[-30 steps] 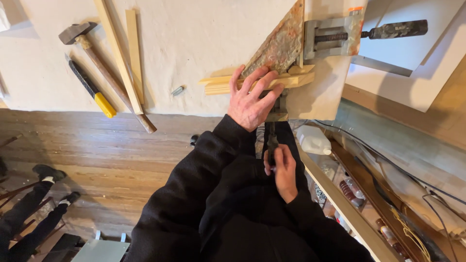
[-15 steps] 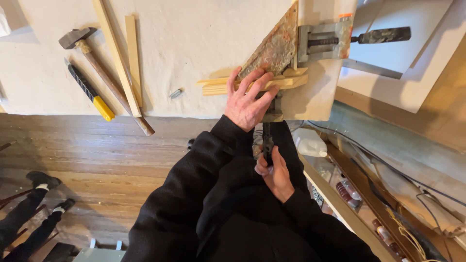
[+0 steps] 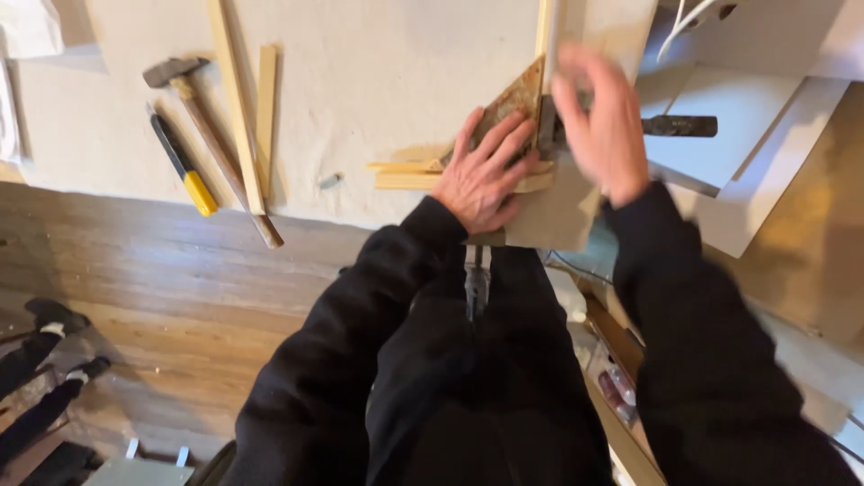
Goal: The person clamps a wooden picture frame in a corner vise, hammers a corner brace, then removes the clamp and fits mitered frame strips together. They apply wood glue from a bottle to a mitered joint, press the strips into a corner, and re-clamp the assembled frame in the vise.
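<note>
We stand at a pale worktable (image 3: 378, 81) over a wooden floor (image 3: 180, 288) — hammer (image 3: 211, 135) and yellow-tipped tool (image 3: 180, 166) lie off to the side. Our left hand (image 3: 481, 171) presses flat, fingers spread, on the triangular board (image 3: 513, 103) and wooden strips (image 3: 405, 173). Our right hand (image 3: 603, 121), blurred and loosely open, hovers over the clamp (image 3: 670, 126) — we cannot tell whether it touches.
</note>
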